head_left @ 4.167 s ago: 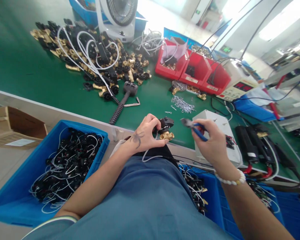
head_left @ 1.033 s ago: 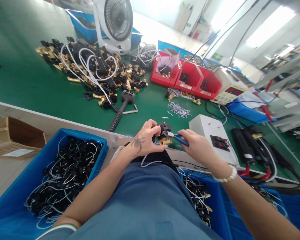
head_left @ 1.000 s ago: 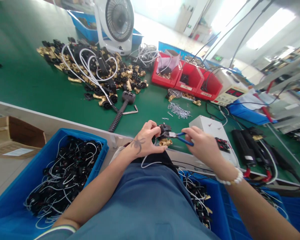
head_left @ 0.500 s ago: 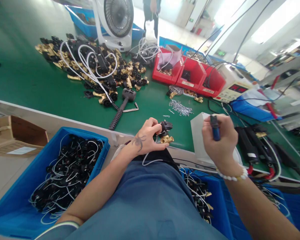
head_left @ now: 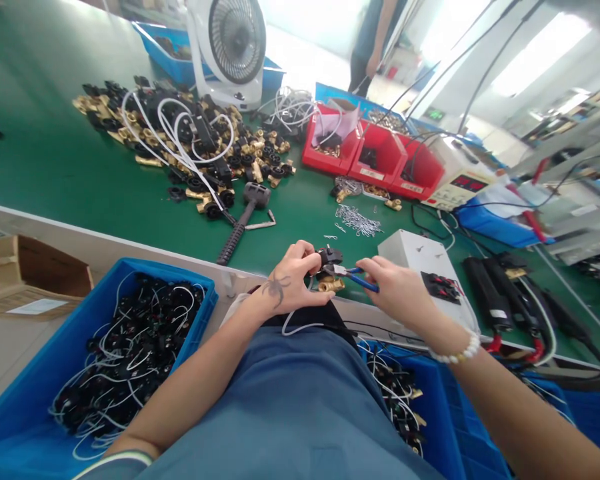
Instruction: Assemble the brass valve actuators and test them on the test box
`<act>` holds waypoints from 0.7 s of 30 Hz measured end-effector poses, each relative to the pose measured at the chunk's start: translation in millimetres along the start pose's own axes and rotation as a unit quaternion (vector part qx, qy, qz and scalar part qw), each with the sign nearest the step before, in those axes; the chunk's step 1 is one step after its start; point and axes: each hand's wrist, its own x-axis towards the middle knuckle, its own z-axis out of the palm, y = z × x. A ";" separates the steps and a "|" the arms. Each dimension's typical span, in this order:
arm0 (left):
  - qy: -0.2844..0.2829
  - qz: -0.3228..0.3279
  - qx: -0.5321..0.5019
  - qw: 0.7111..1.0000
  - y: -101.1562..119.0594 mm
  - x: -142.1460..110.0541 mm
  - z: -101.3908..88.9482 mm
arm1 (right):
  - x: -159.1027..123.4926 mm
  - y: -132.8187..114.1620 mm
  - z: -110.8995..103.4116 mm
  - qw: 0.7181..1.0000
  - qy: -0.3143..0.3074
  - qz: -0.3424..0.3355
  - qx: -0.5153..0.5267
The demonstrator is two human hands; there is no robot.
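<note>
My left hand [head_left: 290, 280] grips a small brass valve fitting [head_left: 330, 285] with a black plastic top, held just over the near edge of the green bench [head_left: 80, 173]. A white wire trails from it down to my lap. My right hand [head_left: 397, 290] holds blue-handled pliers [head_left: 355, 275], and their jaws touch the black top of the fitting. A white bead bracelet sits on my right wrist.
A pile of brass and black valve parts [head_left: 190, 143] with white wires lies far left, by a white fan [head_left: 235, 47]. Red bins [head_left: 375, 157], loose metal clips [head_left: 357, 220], a rubber mallet [head_left: 243, 213], a white switch box [head_left: 420, 263]. Blue crates [head_left: 130, 333] flank my lap. A person stands beyond.
Half a second ago my right hand was lifted away to the right with the pliers upright; now it has come back left and the jaws rest on the fitting. My left hand stayed put.
</note>
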 end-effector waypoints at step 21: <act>-0.002 -0.017 -0.004 1.000 -0.9 2.0 -1.2 | -2.0 -3.4 4.8 0.999 -0.022 0.016 -0.025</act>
